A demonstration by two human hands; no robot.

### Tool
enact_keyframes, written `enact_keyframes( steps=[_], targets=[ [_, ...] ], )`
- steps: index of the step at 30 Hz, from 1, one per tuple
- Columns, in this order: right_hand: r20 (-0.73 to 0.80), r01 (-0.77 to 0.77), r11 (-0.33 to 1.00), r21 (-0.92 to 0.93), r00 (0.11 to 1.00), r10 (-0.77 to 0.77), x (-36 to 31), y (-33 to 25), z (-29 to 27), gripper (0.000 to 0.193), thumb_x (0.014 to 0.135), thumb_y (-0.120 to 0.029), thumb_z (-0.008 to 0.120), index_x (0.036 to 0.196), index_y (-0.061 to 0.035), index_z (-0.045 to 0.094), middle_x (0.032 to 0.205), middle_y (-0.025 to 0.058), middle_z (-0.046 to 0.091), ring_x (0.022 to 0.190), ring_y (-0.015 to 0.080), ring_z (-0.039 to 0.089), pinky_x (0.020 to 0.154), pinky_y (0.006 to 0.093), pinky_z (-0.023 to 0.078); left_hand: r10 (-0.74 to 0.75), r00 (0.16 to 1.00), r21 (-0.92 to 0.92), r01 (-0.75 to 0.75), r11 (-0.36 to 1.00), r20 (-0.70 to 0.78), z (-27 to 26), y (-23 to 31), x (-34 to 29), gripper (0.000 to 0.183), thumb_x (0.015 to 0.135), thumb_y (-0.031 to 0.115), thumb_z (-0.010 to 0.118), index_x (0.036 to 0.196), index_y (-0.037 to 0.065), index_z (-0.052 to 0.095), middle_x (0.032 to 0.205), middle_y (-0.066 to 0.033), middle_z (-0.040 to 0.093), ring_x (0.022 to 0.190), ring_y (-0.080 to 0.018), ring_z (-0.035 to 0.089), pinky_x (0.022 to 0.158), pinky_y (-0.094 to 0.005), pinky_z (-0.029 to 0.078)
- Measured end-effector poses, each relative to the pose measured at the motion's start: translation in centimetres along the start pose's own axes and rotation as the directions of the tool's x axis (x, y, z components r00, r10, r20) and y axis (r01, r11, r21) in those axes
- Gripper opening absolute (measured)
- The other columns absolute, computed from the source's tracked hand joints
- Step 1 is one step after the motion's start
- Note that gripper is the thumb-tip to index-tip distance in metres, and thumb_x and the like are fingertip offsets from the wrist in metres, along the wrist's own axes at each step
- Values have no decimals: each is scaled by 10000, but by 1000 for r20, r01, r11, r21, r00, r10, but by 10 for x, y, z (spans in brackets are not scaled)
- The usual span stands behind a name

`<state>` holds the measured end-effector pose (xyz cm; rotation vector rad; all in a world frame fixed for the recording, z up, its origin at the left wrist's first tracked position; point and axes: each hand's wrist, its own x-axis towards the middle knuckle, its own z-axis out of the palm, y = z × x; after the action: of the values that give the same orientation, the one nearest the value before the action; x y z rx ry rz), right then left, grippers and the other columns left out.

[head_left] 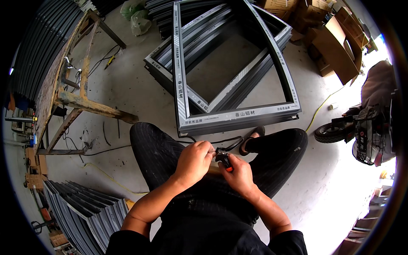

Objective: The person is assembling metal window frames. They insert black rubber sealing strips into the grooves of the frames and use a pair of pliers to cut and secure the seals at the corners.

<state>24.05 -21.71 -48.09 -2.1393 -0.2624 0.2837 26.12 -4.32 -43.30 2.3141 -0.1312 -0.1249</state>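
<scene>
My right hand (239,175) is closed round a small black hand tool (223,159) with metal at its upper end and an orange-red part near my palm. Its exact kind is too small to tell. At the tool's tip, the fingers of my left hand (193,162) are pinched together, and what they grip is hidden. A thin black strip (233,139) curves across the floor just beyond my hands. Past my knees lies a dark metal window frame (238,114) covered with printed pale film, on top of several similar frames (161,73).
A rough wooden workbench (70,98) stands at the left. Dark metal profiles (91,214) are stacked at the lower left. Cardboard boxes (333,46) sit at the back right, with a two-wheeled vehicle (361,125) in front of them. A yellow cable (316,112) crosses the floor.
</scene>
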Motion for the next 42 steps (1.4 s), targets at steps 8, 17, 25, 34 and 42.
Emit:
enact_keyframes(
  steps=[8, 17, 25, 34, 42],
  targets=[
    [302, -492, 632, 599, 869, 391, -2, -8, -34, 241, 847, -189, 645, 1037, -49, 598, 707, 36, 568, 605, 161, 564, 554, 275, 437, -145, 952, -659, 293, 693, 271, -3, -11, 8, 77, 901, 72, 593, 893, -5, 598, 769, -30, 604, 680, -70, 552, 630, -211, 462],
    [279, 26, 975, -220, 959, 37, -57, -24, -77, 418, 734, -283, 714, 1059, -49, 591, 798, 110, 572, 792, 289, 579, 721, 391, 465, -124, 934, -777, 349, 525, 335, -20, 5, 21, 110, 924, 124, 588, 963, 22, 604, 810, -27, 621, 709, -69, 558, 646, -218, 483],
    [214, -129, 989, 67, 970, 112, -97, -4, -68, 308, 750, -180, 646, 1012, -27, 596, 821, 121, 576, 768, 260, 579, 724, 342, 474, -26, 930, -727, 304, 615, 367, -10, 32, 35, 117, 922, 128, 586, 990, 34, 603, 827, -5, 625, 716, -41, 542, 602, -173, 449],
    [138, -223, 960, 169, 970, 201, -30, -7, -73, 186, 832, -117, 650, 874, 6, 516, 709, 22, 514, 680, 81, 469, 603, 261, 430, 49, 953, -526, 121, 842, 299, 2, 42, 20, 80, 883, 46, 607, 942, -6, 602, 804, 7, 615, 713, -30, 544, 646, -194, 463],
    [203, -232, 946, 228, 961, 187, -18, -18, -72, 223, 830, -157, 663, 877, 20, 536, 709, 99, 551, 666, 173, 532, 619, 311, 451, 46, 981, -550, 68, 832, 190, -2, 40, 12, 76, 862, 33, 609, 878, -24, 564, 767, -68, 646, 691, -108, 615, 653, -250, 493]
  ],
)
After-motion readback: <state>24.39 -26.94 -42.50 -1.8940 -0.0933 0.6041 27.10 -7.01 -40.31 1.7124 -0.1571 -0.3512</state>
